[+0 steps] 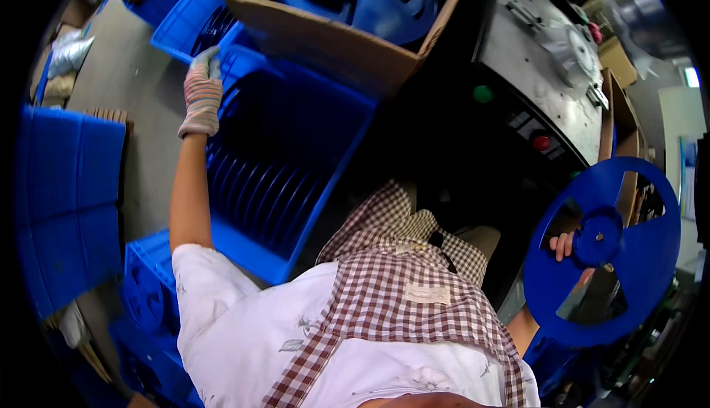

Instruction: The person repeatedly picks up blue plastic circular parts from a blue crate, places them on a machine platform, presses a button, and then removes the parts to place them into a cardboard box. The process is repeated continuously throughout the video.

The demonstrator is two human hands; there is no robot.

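My left hand (202,94), in a striped knitted glove, reaches out to the far left corner of a large blue plastic crate (248,249). Its fingers are closed over the rim there. Several thin dark discs (262,194) stand on edge in a row inside this crate; its far part lies in shadow. On the right, my bare right hand (563,246) grips a big blue plastic reel (645,260) near its hub. Fingertips show through an opening of the reel, which hides most of that hand. The reel is held up, its round face toward me.
Beyond the crate, a cardboard box (325,31) holds a blue reel (370,9). A machine table (532,46) with a metal fixture (573,53) and coloured buttons stands at the far right. Blue crates (70,201) are stacked at left, and another crate (174,35) sits beyond my left hand.
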